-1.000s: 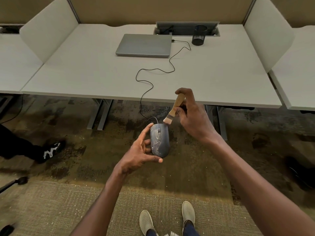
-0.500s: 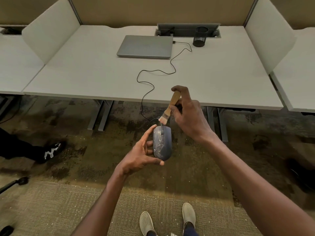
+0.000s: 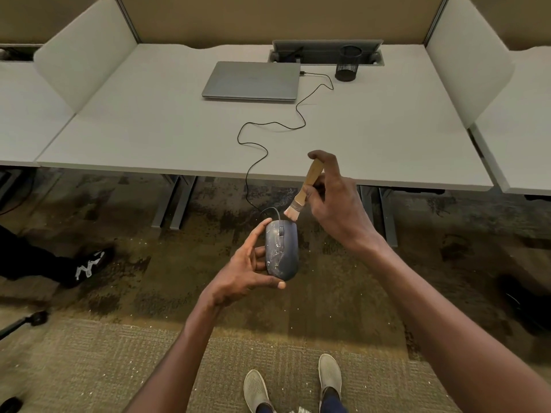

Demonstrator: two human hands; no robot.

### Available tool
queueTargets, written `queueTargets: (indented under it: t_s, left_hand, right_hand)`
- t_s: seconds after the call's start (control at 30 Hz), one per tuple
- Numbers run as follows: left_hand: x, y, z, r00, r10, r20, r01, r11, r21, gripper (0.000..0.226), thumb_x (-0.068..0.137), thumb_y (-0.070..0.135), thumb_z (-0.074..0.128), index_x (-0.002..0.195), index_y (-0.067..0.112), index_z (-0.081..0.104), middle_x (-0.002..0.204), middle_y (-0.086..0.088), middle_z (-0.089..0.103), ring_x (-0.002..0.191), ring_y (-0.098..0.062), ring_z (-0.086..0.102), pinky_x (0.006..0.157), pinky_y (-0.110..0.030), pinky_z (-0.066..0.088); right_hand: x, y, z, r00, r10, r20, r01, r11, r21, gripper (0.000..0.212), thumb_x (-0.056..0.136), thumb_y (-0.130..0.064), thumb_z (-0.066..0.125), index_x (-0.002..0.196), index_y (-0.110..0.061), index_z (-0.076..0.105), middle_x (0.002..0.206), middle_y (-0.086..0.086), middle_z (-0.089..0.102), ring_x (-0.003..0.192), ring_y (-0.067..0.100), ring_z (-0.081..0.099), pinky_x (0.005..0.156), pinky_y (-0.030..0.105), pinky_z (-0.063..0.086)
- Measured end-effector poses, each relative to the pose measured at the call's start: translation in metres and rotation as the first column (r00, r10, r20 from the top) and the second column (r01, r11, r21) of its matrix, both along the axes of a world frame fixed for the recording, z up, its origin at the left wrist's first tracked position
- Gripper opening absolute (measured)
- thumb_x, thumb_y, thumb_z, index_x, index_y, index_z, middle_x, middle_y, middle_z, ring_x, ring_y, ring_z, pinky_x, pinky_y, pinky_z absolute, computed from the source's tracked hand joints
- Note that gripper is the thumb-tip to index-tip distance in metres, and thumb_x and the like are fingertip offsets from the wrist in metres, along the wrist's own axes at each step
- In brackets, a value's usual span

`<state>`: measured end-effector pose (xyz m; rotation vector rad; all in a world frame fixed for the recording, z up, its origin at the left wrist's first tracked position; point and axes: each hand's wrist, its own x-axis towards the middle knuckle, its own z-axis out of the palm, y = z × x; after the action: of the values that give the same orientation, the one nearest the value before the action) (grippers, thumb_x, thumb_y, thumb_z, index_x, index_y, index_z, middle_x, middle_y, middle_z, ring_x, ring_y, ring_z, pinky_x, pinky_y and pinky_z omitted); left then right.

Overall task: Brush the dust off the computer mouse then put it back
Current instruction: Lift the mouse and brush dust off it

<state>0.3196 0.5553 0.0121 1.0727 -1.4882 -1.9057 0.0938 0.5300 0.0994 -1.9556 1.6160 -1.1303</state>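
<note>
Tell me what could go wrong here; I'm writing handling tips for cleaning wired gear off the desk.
The mouse is held in the left hand over the floor by fingers at its ends only; a firm brush stroke from the right hand might knock it loose. Its cable still runs to the laptop, so a drop could yank the plug.

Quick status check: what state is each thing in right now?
Mouse: held off the desk in left hand, dust streaks on top.
Brush: gripped by right hand, bristles just above the mouse's front.
Cable: plugged into laptop, trailing off the desk.
Laptop: closed.
</note>
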Motion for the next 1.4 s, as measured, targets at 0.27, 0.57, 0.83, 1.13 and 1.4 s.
queueTargets:
  t_s: [0.27, 0.57, 0.83, 1.13, 1.4]
  left_hand:
    - [0.000, -0.003, 0.001, 0.999, 0.039, -0.033, -0.038, 0.999, 0.028, 0.126, 0.064, -0.019, 0.083, 0.150, 0.050, 0.023, 0.139, -0.005, 0.058, 0.121, -0.027, 0.067, 0.087, -0.041, 0.061]
    - [0.000, -0.006, 0.000, 0.996, 0.081, -0.043, -0.078, 0.995, 0.061, 0.133, 0.058, -0.009, 0.088, 0.155, 0.046, 0.017, 0.141, -0.008, 0.054, 0.118, -0.025, 0.069, 0.085, -0.036, 0.061]
    - [0.005, -0.016, -0.001, 0.982, 0.188, -0.014, -0.187, 0.981, 0.049, 0.133, 0.056, -0.004, 0.089, 0.156, 0.045, 0.015, 0.143, -0.004, 0.052, 0.126, -0.027, 0.063, 0.095, -0.042, 0.059]
    - [0.000, -0.019, 0.000, 0.986, 0.168, 0.004, -0.168, 0.985, 0.039, 0.134, 0.057, -0.005, 0.090, 0.156, 0.046, 0.015, 0.141, -0.004, 0.055, 0.125, -0.026, 0.065, 0.092, -0.041, 0.060]
    - [0.001, -0.020, -0.002, 0.978, 0.205, 0.026, -0.206, 0.978, 0.022, 0.141, 0.048, 0.013, 0.099, 0.157, 0.043, 0.016, 0.145, -0.007, 0.052, 0.124, -0.022, 0.066, 0.099, -0.044, 0.057]
  right_hand:
    - [-0.005, 0.007, 0.000, 0.998, -0.060, -0.017, 0.061, 0.997, 0.043, 0.067, 0.097, -0.004, 0.062, 0.152, -0.017, 0.027, 0.073, -0.003, 0.062, 0.058, 0.007, 0.062, 0.057, 0.020, 0.055]
    - [-0.008, 0.019, 0.004, 0.997, 0.046, 0.069, -0.046, 0.999, -0.007, 0.052, 0.097, -0.003, 0.062, 0.136, -0.019, 0.032, 0.084, 0.004, 0.065, 0.072, 0.015, 0.071, 0.068, 0.032, 0.062]
    - [-0.014, 0.031, 0.001, 0.985, 0.155, 0.071, -0.163, 0.980, 0.117, 0.047, 0.095, 0.004, 0.059, 0.122, -0.028, 0.037, 0.091, 0.001, 0.068, 0.084, 0.007, 0.073, 0.078, 0.029, 0.063]
    - [0.006, 0.026, 0.015, 0.985, 0.160, -0.070, -0.164, 0.985, -0.057, 0.031, 0.098, -0.001, 0.059, 0.125, -0.007, 0.045, 0.084, 0.003, 0.065, 0.061, 0.008, 0.057, 0.056, 0.009, 0.045]
    - [0.005, 0.042, 0.013, 0.963, 0.242, -0.121, -0.242, 0.970, 0.019, 0.041, 0.097, 0.005, 0.056, 0.122, -0.022, 0.037, 0.093, 0.008, 0.067, 0.078, 0.026, 0.069, 0.067, 0.041, 0.060]
